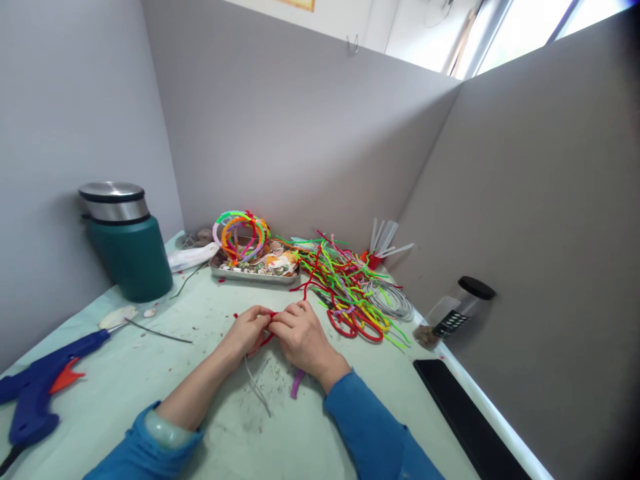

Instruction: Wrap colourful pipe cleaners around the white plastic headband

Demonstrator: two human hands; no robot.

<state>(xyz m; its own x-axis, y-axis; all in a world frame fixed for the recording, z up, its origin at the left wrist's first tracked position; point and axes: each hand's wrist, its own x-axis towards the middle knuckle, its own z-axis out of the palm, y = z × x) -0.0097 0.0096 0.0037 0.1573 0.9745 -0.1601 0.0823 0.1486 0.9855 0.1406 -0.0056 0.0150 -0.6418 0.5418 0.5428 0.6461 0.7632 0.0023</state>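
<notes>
My left hand (250, 333) and my right hand (299, 333) meet over the middle of the table, both closed on a red pipe cleaner (269, 339). Its loose end sticks up beyond the right fingers. Below my left hand a thin grey wire (257, 390) trails onto the cloth; whether it joins the pipe cleaner is hidden. A short purple pipe cleaner piece (297, 385) lies beside my right wrist. Just beyond my right hand is a heap of coloured pipe cleaners (340, 267), with red-handled scissors (355, 325) at its near edge.
A metal tray (255, 275) of shells and buttons carries several pipe-cleaner rings (243, 235). At left stand a green flask (129, 250) and a blue glue gun (37, 387). Right are a wire coil (393, 300), a clear jar (453, 313), a black flat bar (465, 417) and glue sticks (385, 237).
</notes>
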